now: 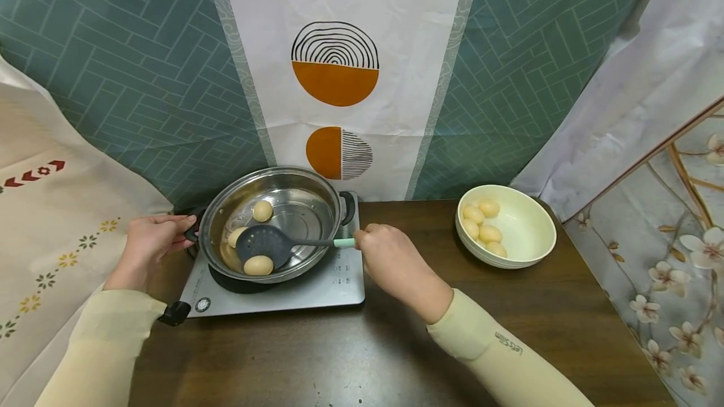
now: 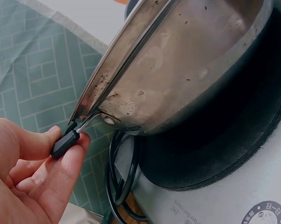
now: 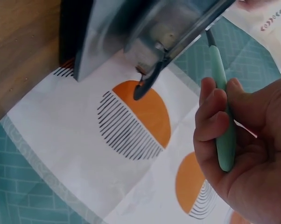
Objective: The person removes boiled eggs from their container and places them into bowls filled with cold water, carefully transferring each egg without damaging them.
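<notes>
A steel two-handled pan [image 1: 294,203] stands on a flat electric cooktop [image 1: 334,287]. Fingers and thumb of my left hand [image 1: 149,240] pinch the pan's black left handle [image 2: 65,143]. My right hand [image 1: 396,265] grips the mint-green handle [image 3: 223,107] of a slotted spoon. Inside the pan, the spoon's dark perforated head [image 1: 261,242] lies among three light-brown eggs: one egg [image 1: 263,210] behind it, one egg [image 1: 234,235] partly hidden at its left, and one egg [image 1: 258,265] at its front edge. Whether the pan's base sits fully flat, I cannot tell.
A cream bowl [image 1: 528,231] with several pale eggs [image 1: 491,233] is on the brown table [image 1: 362,357], right of my right hand. Black cable [image 2: 115,182] loops beside the cooktop under the left handle. Patterned cloths [image 1: 396,99] hang behind and at both sides.
</notes>
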Tool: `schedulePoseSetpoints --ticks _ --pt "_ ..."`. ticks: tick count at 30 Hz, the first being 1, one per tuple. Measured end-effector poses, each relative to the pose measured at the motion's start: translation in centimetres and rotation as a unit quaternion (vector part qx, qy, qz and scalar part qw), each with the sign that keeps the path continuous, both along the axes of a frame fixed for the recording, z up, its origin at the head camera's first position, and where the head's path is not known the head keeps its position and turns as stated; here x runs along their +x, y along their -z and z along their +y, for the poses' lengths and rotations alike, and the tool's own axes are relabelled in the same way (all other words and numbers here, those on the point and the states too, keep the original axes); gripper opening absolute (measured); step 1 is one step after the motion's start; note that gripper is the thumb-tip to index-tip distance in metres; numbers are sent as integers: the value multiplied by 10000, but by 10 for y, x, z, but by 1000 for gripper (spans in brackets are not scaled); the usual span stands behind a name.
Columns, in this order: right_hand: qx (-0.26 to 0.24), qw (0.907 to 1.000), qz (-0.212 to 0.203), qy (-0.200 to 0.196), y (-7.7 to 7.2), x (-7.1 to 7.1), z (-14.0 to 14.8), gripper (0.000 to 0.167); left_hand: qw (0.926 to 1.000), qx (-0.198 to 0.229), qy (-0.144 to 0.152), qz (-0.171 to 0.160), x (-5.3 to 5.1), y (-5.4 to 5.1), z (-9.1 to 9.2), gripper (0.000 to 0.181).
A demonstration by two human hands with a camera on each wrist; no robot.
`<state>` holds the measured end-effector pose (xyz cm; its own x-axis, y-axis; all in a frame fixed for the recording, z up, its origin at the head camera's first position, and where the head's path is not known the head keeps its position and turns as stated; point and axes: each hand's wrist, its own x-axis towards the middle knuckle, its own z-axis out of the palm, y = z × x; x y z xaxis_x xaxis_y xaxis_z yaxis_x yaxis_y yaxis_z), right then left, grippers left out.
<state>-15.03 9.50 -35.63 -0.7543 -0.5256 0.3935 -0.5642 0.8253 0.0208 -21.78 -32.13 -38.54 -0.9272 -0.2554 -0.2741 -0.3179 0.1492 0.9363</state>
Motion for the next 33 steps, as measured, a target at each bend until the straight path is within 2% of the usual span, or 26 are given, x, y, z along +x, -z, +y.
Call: schedulePoseSetpoints --ticks 5,10,15,22,24,27,33 --pt "40 9992 -390 11 -8 1 0 11 10000 -53 13 14 1 0 0 8" --pt "-292 9913 -1282 14 -16 1 3 10 9999 -117 55 23 1 1 0 8" --pt "-843 9731 -2130 238 -20 0 6 17 10000 -62 29 9 0 1 -1 8" --pt "-1579 9362 -3075 639 -23 -1 6 19 9999 -88 86 -35 0 0 -1 8" --pt "-1733 9272 -3239 730 -22 -2 7 19 9999 -98 84 -42 0 0 -1 8" --pt "-1877 9204 -3317 865 -20 -4 7 19 9999 -111 60 -49 0 0 -1 8" --pt "-2050 9160 -3266 1104 -19 -8 12 20 9993 -354 40 -74 0 2 0 8"
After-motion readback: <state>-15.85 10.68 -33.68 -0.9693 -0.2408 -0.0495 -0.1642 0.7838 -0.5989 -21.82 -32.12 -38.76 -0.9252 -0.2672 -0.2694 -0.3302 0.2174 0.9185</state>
